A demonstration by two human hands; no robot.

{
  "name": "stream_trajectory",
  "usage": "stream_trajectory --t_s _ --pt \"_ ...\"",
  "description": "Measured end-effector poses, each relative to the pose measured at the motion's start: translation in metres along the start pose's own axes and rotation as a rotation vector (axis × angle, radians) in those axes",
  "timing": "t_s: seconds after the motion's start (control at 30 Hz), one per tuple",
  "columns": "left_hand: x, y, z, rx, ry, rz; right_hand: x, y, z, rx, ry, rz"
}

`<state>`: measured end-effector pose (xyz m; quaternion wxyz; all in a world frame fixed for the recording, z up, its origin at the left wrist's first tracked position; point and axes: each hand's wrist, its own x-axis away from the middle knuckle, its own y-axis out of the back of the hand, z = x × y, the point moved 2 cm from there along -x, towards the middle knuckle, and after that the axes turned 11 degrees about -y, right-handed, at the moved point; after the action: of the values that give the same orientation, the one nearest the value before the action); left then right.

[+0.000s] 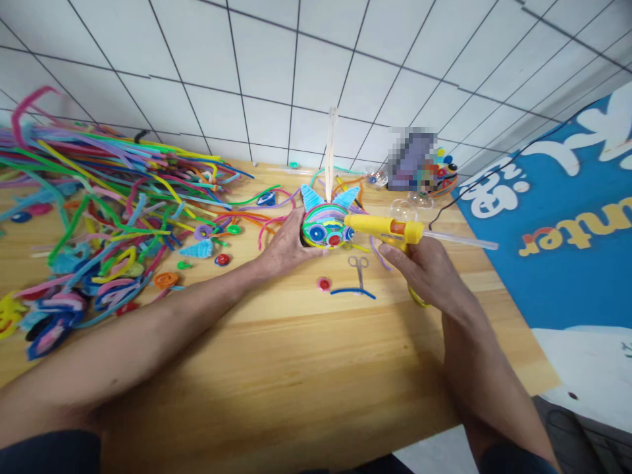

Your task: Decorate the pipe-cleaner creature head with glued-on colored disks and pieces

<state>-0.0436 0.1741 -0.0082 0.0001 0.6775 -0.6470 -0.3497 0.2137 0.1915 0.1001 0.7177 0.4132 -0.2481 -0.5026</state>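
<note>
My left hand (289, 247) is wrapped round a colourful ball-shaped pipe-cleaner figure (326, 220) with two light-blue pointed ears, round blue eyes and a red nose. A pale stick or band rises behind the figure. In my right hand (427, 266) is a yellow glue gun (382, 227), a clear glue stick poking out of its back. The gun's nozzle end is at the right eye of the figure; whether it touches I cannot tell. Below them on the table lie small scissors (359, 266), a blue pipe-cleaner piece (353, 291) and a red coil (324, 284).
A large heap of pipe cleaners (123, 158) covers the table's left side, with finished coiled pieces in front. A light-blue cone (197, 249) lies nearer the middle. Clear plastic domes (403, 210) stand at the back right. A black cord runs beside the blue printed panel (582, 263).
</note>
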Motion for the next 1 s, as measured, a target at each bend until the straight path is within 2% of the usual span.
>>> stream_trajectory --t_s 0.13,0.23,0.37,0.5,0.6,0.7,0.77,0.9,1.0 --pt "0.000 0.000 -0.001 -0.021 -0.006 0.006 -0.001 -0.003 -0.001 -0.053 0.006 0.004" --pt "-0.001 0.001 -0.002 -0.044 -0.010 0.008 0.002 0.002 0.000 -0.202 -0.010 -0.044" --pt "-0.001 0.001 -0.002 -0.050 -0.035 0.021 0.008 0.023 -0.004 -0.435 -0.044 -0.124" --pt "0.000 -0.001 0.002 -0.027 -0.082 0.015 0.019 0.057 -0.023 -0.548 -0.074 -0.214" --pt "0.000 -0.001 0.004 -0.013 -0.072 0.008 0.034 0.083 -0.051 -0.661 -0.105 -0.376" --pt "0.001 -0.001 0.002 -0.018 -0.038 -0.003 0.051 0.097 -0.094 -0.686 -0.227 -0.590" --pt "0.001 0.000 0.001 -0.012 -0.030 -0.006 0.059 0.092 -0.127 -0.631 -0.365 -0.652" --pt "0.001 0.000 0.001 0.003 -0.035 0.009 0.061 0.065 -0.190 -0.489 -0.595 -0.652" --pt "0.001 0.000 0.002 -0.012 -0.037 -0.007 0.053 0.046 -0.223 -0.321 -0.742 -0.622"
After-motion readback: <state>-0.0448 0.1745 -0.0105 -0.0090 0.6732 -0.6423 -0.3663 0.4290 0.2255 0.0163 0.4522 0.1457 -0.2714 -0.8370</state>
